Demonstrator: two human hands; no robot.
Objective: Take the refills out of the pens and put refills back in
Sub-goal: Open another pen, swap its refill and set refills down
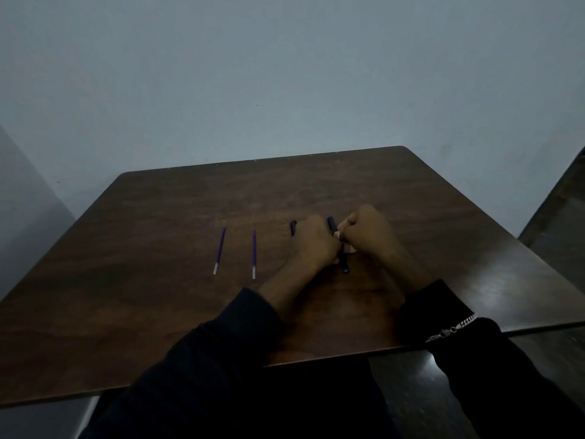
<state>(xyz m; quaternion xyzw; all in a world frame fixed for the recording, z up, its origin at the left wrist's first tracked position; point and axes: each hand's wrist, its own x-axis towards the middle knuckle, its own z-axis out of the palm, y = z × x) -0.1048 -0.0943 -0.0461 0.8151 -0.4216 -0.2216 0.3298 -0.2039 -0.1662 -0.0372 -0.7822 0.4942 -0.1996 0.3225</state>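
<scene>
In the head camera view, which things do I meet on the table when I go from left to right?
First refill → second refill → dark pen partly hidden behind the left hand → black pen that both hands grip → right hand.

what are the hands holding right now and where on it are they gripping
Both hands grip one black pen: the left hand around its middle, the right hand pinching it just beside. Its two ends stick out above and below the hands.

Both arms are reaching forward in dark sleeves, hands meeting in the middle. Left hand (316, 240) is curling knuckles-up, fingers closed, right hand (365, 231) is pinching in tight beside it, thumb touching the left's fingers. Chain bracelet (452, 329) is hanging over the right sleeve.
</scene>
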